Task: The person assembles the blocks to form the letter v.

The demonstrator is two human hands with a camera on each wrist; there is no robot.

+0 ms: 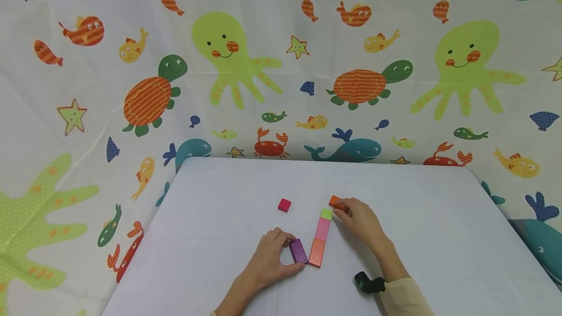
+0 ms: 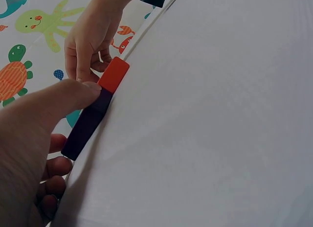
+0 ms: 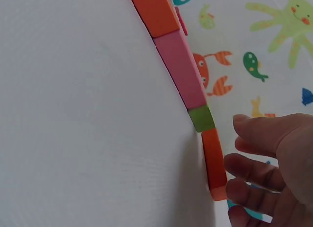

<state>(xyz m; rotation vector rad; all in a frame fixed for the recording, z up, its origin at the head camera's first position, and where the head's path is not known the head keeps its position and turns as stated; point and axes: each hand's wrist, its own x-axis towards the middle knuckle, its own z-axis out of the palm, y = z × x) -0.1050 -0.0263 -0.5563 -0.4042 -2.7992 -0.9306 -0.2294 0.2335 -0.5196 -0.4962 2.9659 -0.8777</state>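
My left hand (image 1: pixel 268 258) pinches a purple block (image 1: pixel 298 251) lengthwise, thumb at its near end and fingers at its far end. In the left wrist view the thumb lies where the purple block (image 2: pixel 85 122) meets an orange block (image 2: pixel 114 74). A row of blocks runs away from there: light orange (image 1: pixel 317 252), pink (image 1: pixel 322 229), then a small green cube (image 1: pixel 326 214). At the far end, my right hand (image 1: pixel 362 221) is beside another orange block (image 1: pixel 335 201). The right wrist view shows its fingertips next to that orange block (image 3: pixel 213 161), with the thumb apart from it.
A red cube (image 1: pixel 284 205) lies alone, left of the row. All the blocks are on a white-covered table (image 1: pixel 439 238). A black device (image 1: pixel 369 283) is at the right wrist. Behind the table hangs a cloth (image 1: pixel 272 96) printed with sea animals.
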